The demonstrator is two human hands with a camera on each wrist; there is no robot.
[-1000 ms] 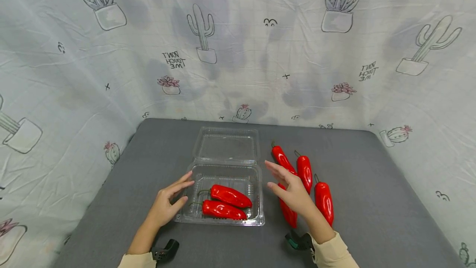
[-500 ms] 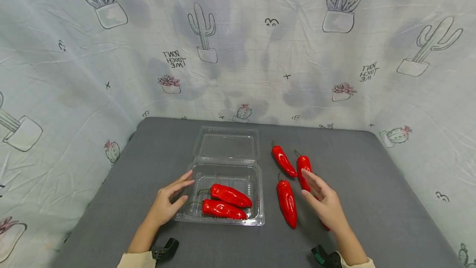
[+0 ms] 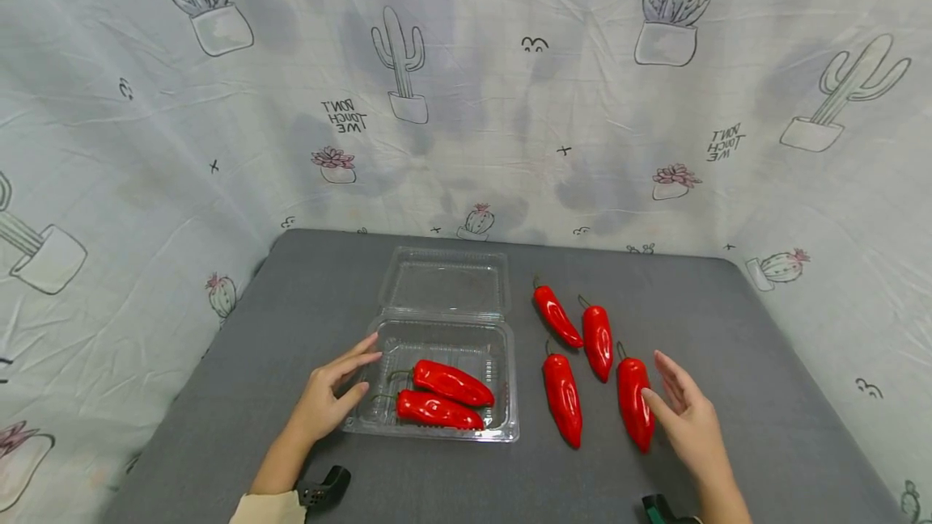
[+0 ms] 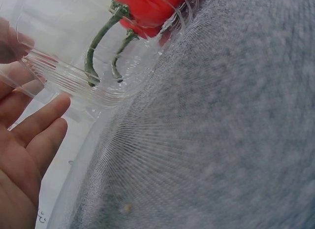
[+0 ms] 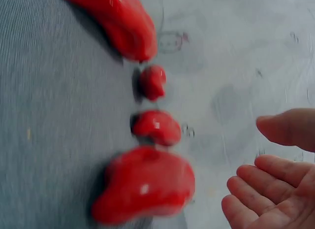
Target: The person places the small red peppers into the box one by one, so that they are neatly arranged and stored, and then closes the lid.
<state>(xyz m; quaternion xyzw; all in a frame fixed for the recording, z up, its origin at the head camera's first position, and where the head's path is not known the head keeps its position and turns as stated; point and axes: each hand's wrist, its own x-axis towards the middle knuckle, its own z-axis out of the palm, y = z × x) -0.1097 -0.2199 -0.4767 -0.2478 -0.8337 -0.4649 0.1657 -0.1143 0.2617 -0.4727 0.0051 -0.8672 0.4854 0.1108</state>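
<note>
A clear plastic clamshell container (image 3: 429,342) lies with its lid (image 3: 446,283) folded back. Two red peppers (image 3: 451,383) with green stems lie side by side in its base. At the container's left side is my left hand (image 3: 324,401), fingers extended along the wall; in the left wrist view some fingers (image 4: 47,118) show beside the clear plastic. My right hand (image 3: 690,425) is just right of the rightmost loose pepper (image 3: 635,404), thumb toward it and fingers spread, holding nothing. In the right wrist view, its palm (image 5: 275,199) faces several blurred peppers.
Left of the rightmost pepper lie three more red peppers: a near one (image 3: 563,400), a middle one (image 3: 598,342) and a far one (image 3: 557,316). The grey tabletop (image 3: 743,330) ends at a patterned cloth (image 3: 466,168) behind and at both sides.
My right hand has moved right, from above the loose peppers to beside the rightmost one, uncovering them. My left hand, the container and the peppers stay where they were.
</note>
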